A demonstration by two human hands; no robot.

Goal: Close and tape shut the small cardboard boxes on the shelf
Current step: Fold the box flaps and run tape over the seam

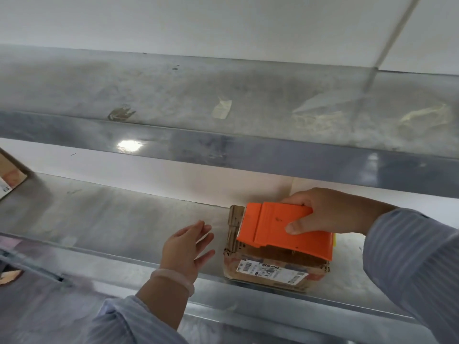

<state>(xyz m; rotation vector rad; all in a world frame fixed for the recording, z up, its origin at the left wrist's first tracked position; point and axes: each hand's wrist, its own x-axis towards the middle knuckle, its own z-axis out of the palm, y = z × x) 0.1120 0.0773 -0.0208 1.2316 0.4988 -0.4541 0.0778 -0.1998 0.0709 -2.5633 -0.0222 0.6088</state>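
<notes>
White wall (198,26) is seen behind two levels of grey metal racking. An upper shelf (173,90) runs across the middle of the frame, and scraps of old tape (221,109) are stuck to its surface. A lower shelf (111,219) fills the bottom half.

The small cardboard box (268,271) is set on the lower shelf, right of centre in the frame and close to the front edge. A white shipping label (273,271) is stuck on its near side. Most of its top is covered by an orange tape dispenser (280,229), which appears to be laid on the box. How the flaps lie beneath it cannot be told.

The dispenser is grasped by the right hand (330,212), with the thumb pressed on its upper face and the fingers wrapped over its far edge. The left hand (186,247) is held just left of the box, apart from it, with its fingers spread and relaxed and nothing held. A pale bracelet (173,279) is worn on that wrist. Both forearms are covered by light striped sleeves (409,256).

Part of another cardboard box (10,177) is seen at the left edge of the frame, well apart from the first.
</notes>
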